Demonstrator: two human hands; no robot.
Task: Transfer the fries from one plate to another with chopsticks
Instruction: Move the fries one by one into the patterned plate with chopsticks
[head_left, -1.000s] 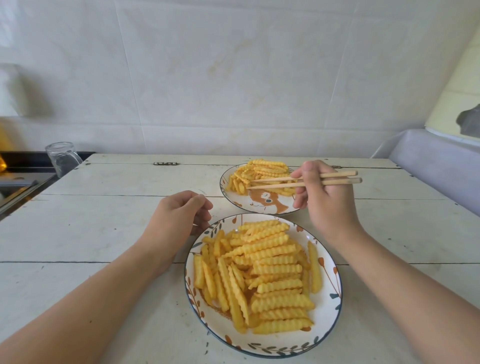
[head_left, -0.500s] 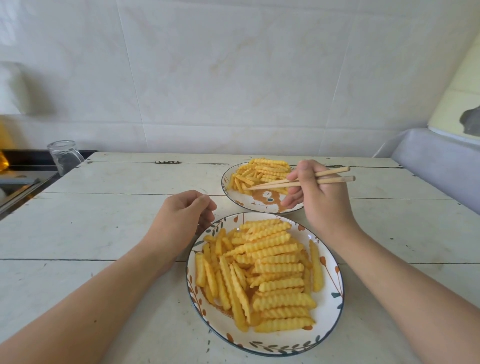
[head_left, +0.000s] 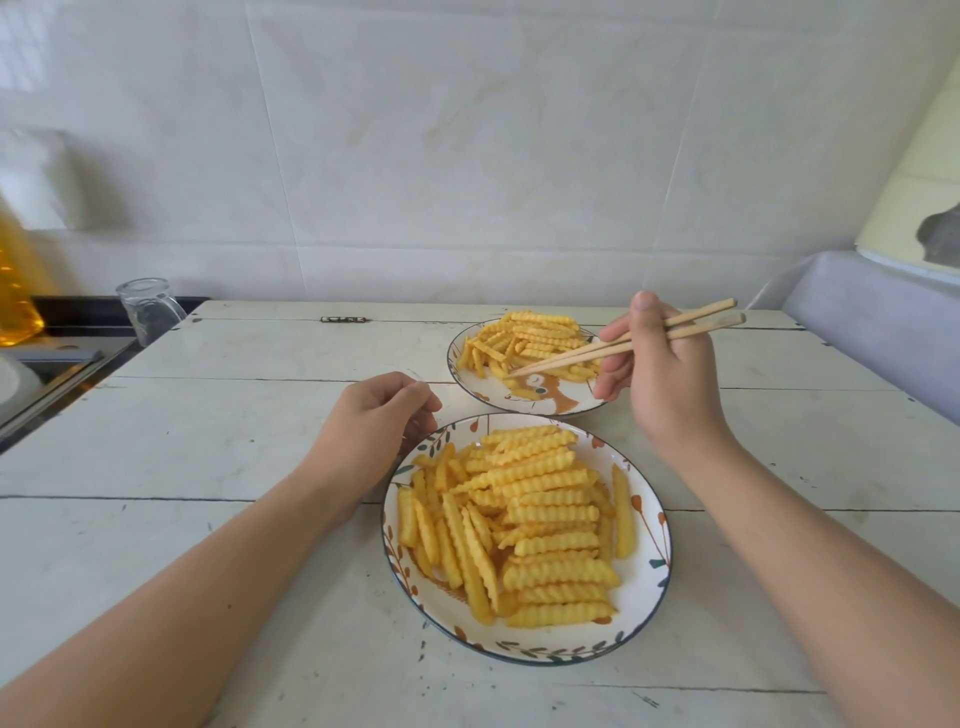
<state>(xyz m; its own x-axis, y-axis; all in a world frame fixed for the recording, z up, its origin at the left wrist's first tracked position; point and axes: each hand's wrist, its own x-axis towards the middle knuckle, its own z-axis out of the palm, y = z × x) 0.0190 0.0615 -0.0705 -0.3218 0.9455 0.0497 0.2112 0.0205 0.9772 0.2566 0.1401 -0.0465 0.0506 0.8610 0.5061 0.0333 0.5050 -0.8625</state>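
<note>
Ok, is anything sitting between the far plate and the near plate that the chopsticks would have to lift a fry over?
Nothing visible. The far plate and the near plate lie almost rim to rim on the table. The left hand rests beside the near plate's left rim, off that path. The right hand holds the chopsticks, tips over the far plate's fries.

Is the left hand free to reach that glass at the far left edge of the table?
Probably yes. The left hand holds nothing and rests beside the near plate; only bare table lies between it and the glass, though it looks like a stretch.
</note>
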